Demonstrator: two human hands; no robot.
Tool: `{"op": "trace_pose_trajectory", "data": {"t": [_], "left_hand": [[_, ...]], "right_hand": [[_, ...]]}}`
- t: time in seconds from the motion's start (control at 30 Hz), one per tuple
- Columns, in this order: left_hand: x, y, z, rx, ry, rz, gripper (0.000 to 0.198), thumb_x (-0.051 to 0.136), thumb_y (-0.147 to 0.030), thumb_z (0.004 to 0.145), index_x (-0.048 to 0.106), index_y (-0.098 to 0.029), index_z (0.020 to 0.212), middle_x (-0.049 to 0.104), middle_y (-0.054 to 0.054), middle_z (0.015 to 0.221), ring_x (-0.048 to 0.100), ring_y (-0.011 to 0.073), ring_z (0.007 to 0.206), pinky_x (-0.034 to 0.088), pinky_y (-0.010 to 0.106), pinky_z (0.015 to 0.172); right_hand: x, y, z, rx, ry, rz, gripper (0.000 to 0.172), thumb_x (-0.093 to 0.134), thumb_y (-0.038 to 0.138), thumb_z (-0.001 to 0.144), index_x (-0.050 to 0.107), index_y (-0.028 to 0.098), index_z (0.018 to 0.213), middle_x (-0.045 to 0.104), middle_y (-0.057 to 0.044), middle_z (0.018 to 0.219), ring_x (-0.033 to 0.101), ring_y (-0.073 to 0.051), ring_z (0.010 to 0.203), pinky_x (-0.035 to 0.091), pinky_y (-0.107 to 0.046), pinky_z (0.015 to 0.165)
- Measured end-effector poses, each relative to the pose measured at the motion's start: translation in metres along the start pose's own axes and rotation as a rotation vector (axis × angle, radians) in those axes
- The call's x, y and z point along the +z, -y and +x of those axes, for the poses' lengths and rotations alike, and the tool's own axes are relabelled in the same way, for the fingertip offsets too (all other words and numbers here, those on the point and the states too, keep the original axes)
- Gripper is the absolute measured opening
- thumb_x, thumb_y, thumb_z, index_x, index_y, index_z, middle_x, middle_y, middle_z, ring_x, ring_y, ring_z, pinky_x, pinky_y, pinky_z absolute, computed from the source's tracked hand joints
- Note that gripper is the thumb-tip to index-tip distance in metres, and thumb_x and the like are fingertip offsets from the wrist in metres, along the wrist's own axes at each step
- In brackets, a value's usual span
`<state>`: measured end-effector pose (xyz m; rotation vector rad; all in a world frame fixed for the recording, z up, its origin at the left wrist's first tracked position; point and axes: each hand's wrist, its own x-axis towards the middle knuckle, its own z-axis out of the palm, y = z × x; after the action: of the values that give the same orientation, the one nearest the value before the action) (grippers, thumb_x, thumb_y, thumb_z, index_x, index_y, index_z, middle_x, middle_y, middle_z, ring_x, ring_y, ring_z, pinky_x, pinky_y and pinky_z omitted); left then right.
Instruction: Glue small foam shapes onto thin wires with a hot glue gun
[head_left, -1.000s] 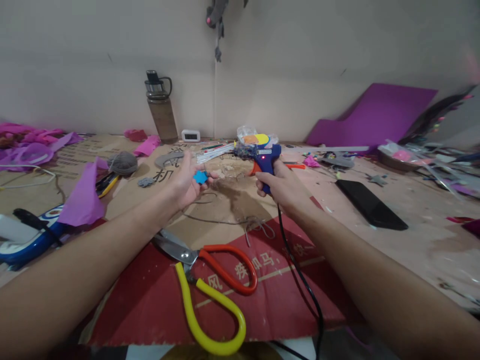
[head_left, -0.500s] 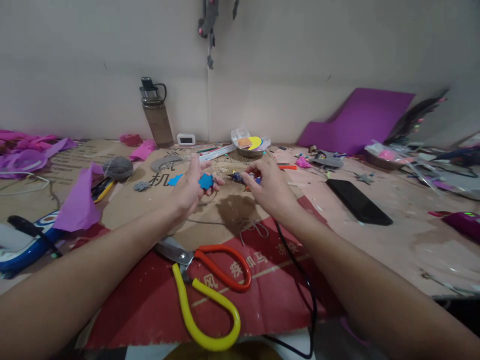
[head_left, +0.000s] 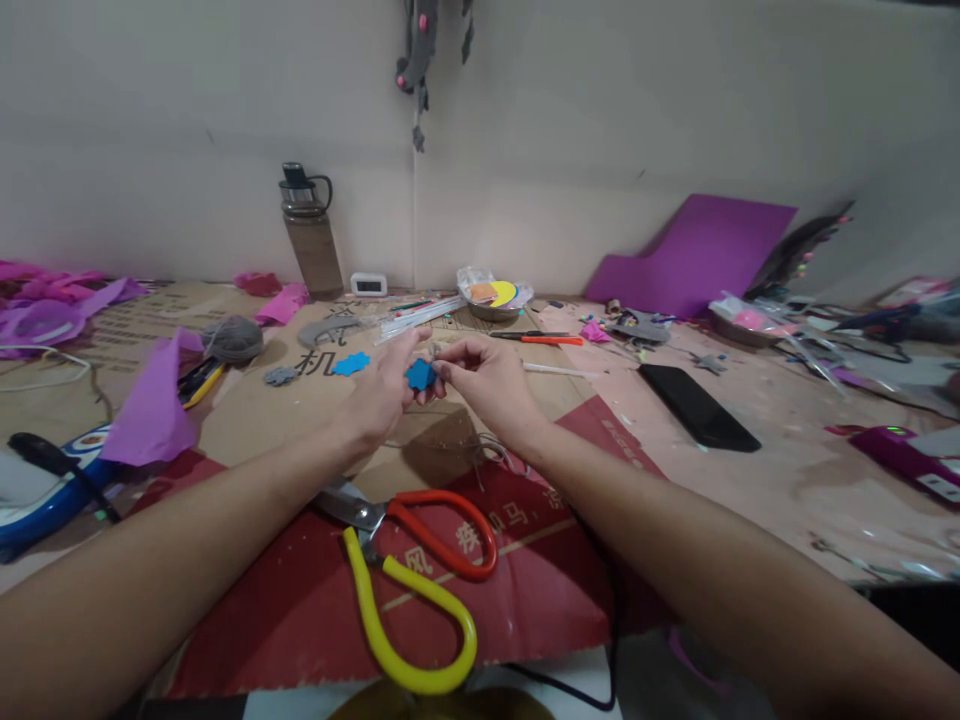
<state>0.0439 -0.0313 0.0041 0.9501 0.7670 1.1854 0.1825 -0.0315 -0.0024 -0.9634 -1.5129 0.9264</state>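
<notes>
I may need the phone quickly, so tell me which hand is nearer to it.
Right. The right hand is to the left of the phone, apart from it; the left hand is farther left, beyond the right one.

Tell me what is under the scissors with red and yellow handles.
Cardboard lies under the scissors, its red printed part showing around them. The patches directly beneath cannot be seen, and the left forearm covers the blade tips.

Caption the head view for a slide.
Left hand holds a blue cutout, right hand at its edge; scissors nearby.
</notes>
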Motion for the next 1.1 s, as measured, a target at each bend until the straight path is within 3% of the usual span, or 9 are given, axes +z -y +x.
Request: {"op": "trace_pose_trajectory", "data": {"t": [0.1, 0.27, 0.4, 0.53, 0.67, 0.8, 0.97, 1.1], "left_hand": [[0.003, -0.007, -0.001, 0.073, 0.042, 0.045, 0.023, 0.049, -0.021, 0.084, 0.057, -0.017, 0.106, 0.059, 0.0, 0.061, 0.055, 0.0138, 0.051, 0.036, 0.023, 0.048], [0.0, -0.007, 0.003, -0.017, -0.03, 0.142, 0.028, 0.053, -0.002, 0.066, 0.053, -0.016, 0.09, 0.063, 0.002, 0.063, 0.058, 0.012, 0.052, 0.037, 0.021, 0.048], [-0.007, -0.003, 0.009, -0.055, -0.067, 0.2, 0.014, 0.053, -0.002, 0.074, 0.053, -0.015, 0.08, 0.068, 0.007, 0.07, 0.064, 0.0131, 0.059, 0.042, 0.02, 0.05], [-0.015, -0.004, 0.014, -0.053, -0.099, 0.236, 0.006, 0.059, -0.01, 0.082, 0.06, -0.013, 0.087, 0.07, 0.007, 0.079, 0.067, 0.0126, 0.064, 0.047, 0.02, 0.054], [-0.015, -0.005, 0.017, -0.033, -0.101, 0.237, 0.011, 0.056, -0.007, 0.084, 0.061, -0.011, 0.092, 0.069, 0.006, 0.075, 0.061, 0.008, 0.057, 0.043, 0.017, 0.05], [-0.01, -0.006, 0.015, -0.018, -0.072, 0.225, 0.014, 0.056, -0.001, 0.08, 0.057, -0.012, 0.088, 0.069, 0.005, 0.074, 0.062, 0.0084, 0.059, 0.045, 0.017, 0.051], [-0.012, -0.003, 0.012, -0.011, -0.021, 0.309, 0.002, 0.06, -0.011, 0.083, 0.059, -0.012, 0.085, 0.071, 0.008, 0.079, 0.07, 0.0147, 0.07, 0.052, 0.021, 0.057], [-0.017, -0.001, 0.011, -0.008, 0.023, 0.411, 0.01, 0.064, -0.02, 0.083, 0.062, -0.012, 0.089, 0.071, 0.008, 0.079, 0.072, 0.0164, 0.07, 0.048, 0.019, 0.049]], "right_hand": [[0.004, 0.003, 0.003, 0.036, -0.012, 0.08, 0.005, 0.061, 0.018, 0.074, 0.057, 0.019, 0.072, 0.061, 0.003, 0.058, 0.061, -0.015, 0.055, 0.05, -0.03, 0.059], [0.003, 0.0, 0.008, 0.018, -0.136, 0.092, 0.006, 0.059, 0.022, 0.073, 0.053, 0.02, 0.073, 0.054, 0.006, 0.065, 0.053, -0.01, 0.059, 0.045, -0.026, 0.061], [-0.005, -0.007, 0.008, 0.02, -0.134, 0.166, 0.01, 0.057, 0.024, 0.076, 0.048, 0.022, 0.078, 0.058, 0.004, 0.073, 0.058, -0.011, 0.068, 0.048, -0.029, 0.069], [-0.011, -0.009, 0.007, 0.088, -0.078, 0.189, 0.008, 0.052, 0.021, 0.077, 0.044, 0.023, 0.081, 0.053, 0.006, 0.07, 0.05, -0.008, 0.054, 0.046, -0.027, 0.059], [-0.016, -0.009, 0.008, 0.071, -0.086, 0.028, 0.004, 0.049, 0.019, 0.079, 0.048, 0.022, 0.08, 0.045, 0.006, 0.067, 0.039, -0.009, 0.054, 0.038, -0.025, 0.052], [-0.018, -0.008, 0.008, -0.019, -0.055, -0.198, 0.005, 0.052, 0.02, 0.083, 0.056, 0.019, 0.08, 0.053, 0.003, 0.071, 0.046, -0.012, 0.063, 0.04, -0.029, 0.063], [-0.02, -0.007, 0.003, -0.23, -0.084, -0.477, 0.006, 0.057, 0.016, 0.084, 0.062, 0.018, 0.08, 0.061, -0.003, 0.082, 0.054, -0.017, 0.079, 0.041, -0.032, 0.073], [-0.02, -0.006, -0.002, -0.35, -0.062, -0.579, 0.008, 0.06, 0.015, 0.085, 0.065, 0.019, 0.082, 0.058, -0.004, 0.082, 0.054, -0.017, 0.08, 0.041, -0.032, 0.072]]}}
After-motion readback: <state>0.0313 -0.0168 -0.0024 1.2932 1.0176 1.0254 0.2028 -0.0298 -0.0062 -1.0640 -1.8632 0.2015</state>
